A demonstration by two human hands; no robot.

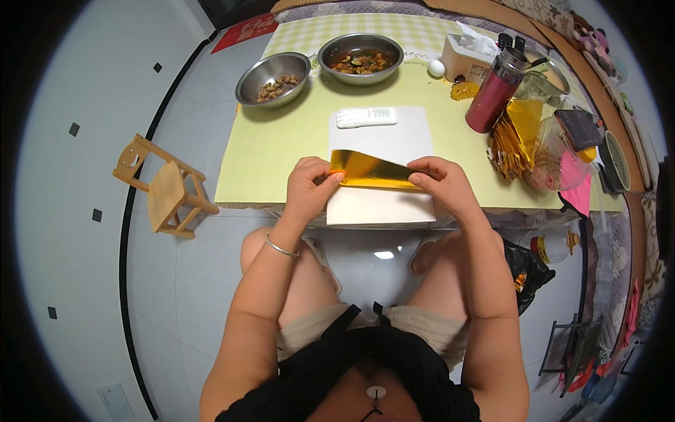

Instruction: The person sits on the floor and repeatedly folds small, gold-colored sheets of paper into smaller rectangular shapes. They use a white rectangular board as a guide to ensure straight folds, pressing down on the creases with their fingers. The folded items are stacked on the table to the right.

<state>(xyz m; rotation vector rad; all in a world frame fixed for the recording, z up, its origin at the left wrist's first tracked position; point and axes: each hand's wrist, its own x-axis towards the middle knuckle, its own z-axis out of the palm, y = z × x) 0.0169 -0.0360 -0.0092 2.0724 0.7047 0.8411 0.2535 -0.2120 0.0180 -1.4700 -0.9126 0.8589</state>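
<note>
I look down on a pale tiled floor with a low table (pixel 281 148) covered in a yellow-green cloth. At far left a small wooden stool (pixel 165 186) stands on the tiles, well apart from the table. On the table's left side sits a steel bowl of brown pieces (pixel 273 79), and just right of it a larger steel bowl of dark stew (pixel 360 59).

In the middle lies a white sheet (pixel 383 133) with a white remote control (pixel 365 117) on its far end. Above its near part my left hand (pixel 308 186) pinches the left end of a gold foil sheet (pixel 369 172) between thumb and fingers; a silver bangle (pixel 281 247) circles that wrist. My right hand (pixel 443 184) pinches the foil's right end the same way, so the folded foil is stretched between both hands over the table's near edge.

Further right I see a white egg (pixel 436 67), a tissue box (pixel 465 56), a dark red flask (pixel 496 91) and a heap of gold foil pieces (pixel 513 137) beside pink paper (pixel 578 190).
</note>
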